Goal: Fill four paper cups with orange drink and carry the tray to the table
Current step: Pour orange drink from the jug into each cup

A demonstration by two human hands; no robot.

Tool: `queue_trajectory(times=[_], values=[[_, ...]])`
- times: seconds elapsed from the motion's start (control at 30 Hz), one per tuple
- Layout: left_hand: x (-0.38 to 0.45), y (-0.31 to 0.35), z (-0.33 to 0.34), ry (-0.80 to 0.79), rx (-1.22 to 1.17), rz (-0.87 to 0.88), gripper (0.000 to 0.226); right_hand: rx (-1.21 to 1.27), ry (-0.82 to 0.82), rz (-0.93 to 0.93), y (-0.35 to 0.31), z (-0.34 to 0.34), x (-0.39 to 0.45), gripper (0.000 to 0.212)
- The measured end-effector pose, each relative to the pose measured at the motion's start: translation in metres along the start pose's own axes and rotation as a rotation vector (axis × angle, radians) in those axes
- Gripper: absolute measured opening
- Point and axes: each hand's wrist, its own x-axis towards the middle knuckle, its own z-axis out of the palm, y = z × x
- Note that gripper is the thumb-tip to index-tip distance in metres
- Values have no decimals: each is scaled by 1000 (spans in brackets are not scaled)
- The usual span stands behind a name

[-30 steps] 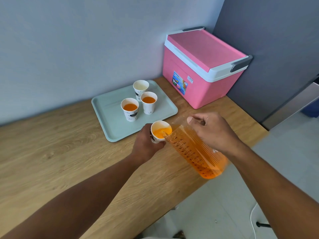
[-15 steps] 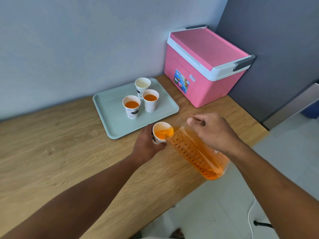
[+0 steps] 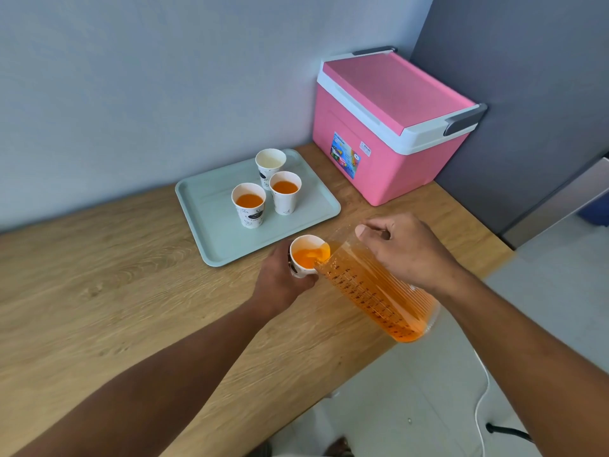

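A wooden counter (image 3: 115, 291) runs along a pale wall, with a pink cooler (image 3: 389, 127) at its far right corner against a dark panel. Everything else is best placed from the tray (image 3: 204, 206), a pale green one lying just left of the cooler.

On the tray stand three paper cups: two filled cups (image 3: 248, 204) side by side holding orange drink, and behind them an empty cup (image 3: 270, 161), close against the right-hand filled one.

Just off the tray's near edge, the left hand (image 3: 280, 285) has its fingers wrapped round a fourth cup (image 3: 306, 255); whether it rests on the counter or is held just above it I cannot tell. From the right, the right hand (image 3: 405, 249) grips the top of a clear measuring jug (image 3: 375, 291), fingers curled round it, tipping its lip onto the cup's rim so that drink runs in.

The step in hand looks like the third fill, and the cup seems nearly full. The next move likely calls for levelling the jug before the cup overflows, setting this cup on the tray, then filling the empty one.
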Motion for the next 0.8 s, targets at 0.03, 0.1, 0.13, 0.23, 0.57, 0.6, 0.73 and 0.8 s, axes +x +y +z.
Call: queue_trajectory(times=[0.03, 0.1, 0.13, 0.23, 0.57, 0.6, 0.73, 0.8], values=[[0, 1, 0, -1, 0, -4, 82, 4, 0, -2, 1, 0, 0, 42], [0, 1, 1, -1, -2, -10, 83, 11, -4, -3, 2, -1, 1, 41], [0, 1, 1, -1, -4, -10, 83, 12, -7, -3, 3, -1, 0, 42], [0, 1, 2, 7, -4, 1, 84, 10, -20, -1, 4, -1, 0, 44], [-1, 7, 5, 28, -11, -21, 81, 38, -16, -9, 10, -6, 2, 44], [-1, 8, 5, 29, -10, -28, 81, 36, -18, -8, 10, -6, 2, 43], [0, 11, 5, 37, -2, -38, 79, 42, -21, -8, 12, -7, 3, 45], [0, 13, 4, 40, -2, -40, 77, 54, -12, -14, 13, -8, 4, 44]])
